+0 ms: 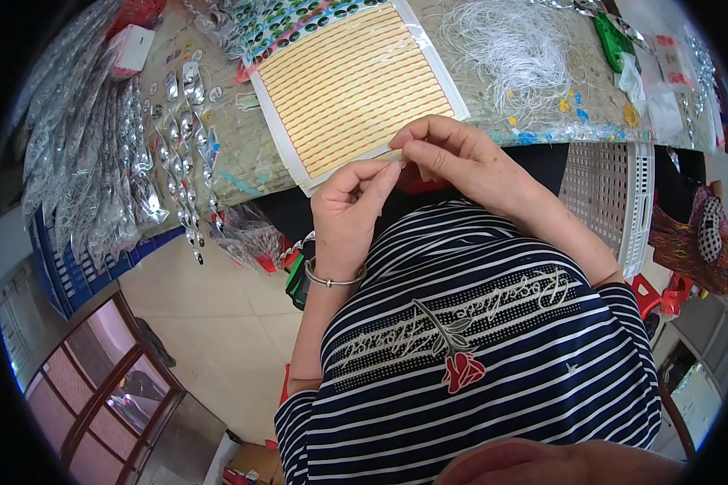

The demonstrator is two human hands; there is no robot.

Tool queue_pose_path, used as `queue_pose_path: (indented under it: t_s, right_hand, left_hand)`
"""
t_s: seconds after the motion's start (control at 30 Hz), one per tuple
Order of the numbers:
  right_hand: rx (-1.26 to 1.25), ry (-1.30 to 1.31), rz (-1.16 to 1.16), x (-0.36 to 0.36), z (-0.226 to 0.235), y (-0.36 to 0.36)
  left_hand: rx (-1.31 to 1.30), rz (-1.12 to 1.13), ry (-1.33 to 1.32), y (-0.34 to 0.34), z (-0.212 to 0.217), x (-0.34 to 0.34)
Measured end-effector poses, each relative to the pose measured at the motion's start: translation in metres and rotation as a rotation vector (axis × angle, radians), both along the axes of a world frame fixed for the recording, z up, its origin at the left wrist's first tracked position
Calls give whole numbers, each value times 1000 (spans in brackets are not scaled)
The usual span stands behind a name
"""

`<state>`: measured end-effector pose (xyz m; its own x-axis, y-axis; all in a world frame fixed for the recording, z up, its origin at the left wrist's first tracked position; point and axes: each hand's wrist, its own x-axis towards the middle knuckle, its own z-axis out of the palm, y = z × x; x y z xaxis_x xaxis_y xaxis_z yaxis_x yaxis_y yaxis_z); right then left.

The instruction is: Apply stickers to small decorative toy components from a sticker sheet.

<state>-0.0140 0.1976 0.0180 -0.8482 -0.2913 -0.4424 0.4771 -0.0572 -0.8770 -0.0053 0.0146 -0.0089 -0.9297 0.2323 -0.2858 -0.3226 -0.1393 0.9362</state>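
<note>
Both of my hands meet just in front of the table edge, by the lower edge of a yellow sheet (352,89) printed with rows of red lines. My left hand (349,206) is closed in a pinch, thumb against forefinger, with a bracelet (332,282) on the wrist. Close beside it, my right hand (453,158) pinches too, its fingertips almost touching the left ones. A tiny pale bit shows at the fingertips, too small to name. Beyond the yellow sheet lies a sheet of round green stickers (307,24).
A loose heap of white string (514,52) lies right of the sheets. Twisted silver strips (188,137) and clear plastic bags (89,153) of shiny pieces hang over the table's left side. A green container (613,40) stands far right; a white plastic basket (611,194) sits below the edge.
</note>
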Motion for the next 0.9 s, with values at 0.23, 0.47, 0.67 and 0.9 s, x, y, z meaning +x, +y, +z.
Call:
queue_pose_path:
  t_s: [0.23,0.47,0.67,0.9]
  right_hand:
    - [61,362,41,-7,-13,-5]
    - [89,291,-32,-3,1,2]
    - [-244,85,-95,-7,7,16]
    - [62,240,82,-1,4,-3]
  left_hand:
    - [13,-50,-18,0,2,-3]
    - [101,-63,-63,4,0,-5]
    - [28,-145,-23,-1,-6,2]
    - [110,-96,-60,-6,2,-2]
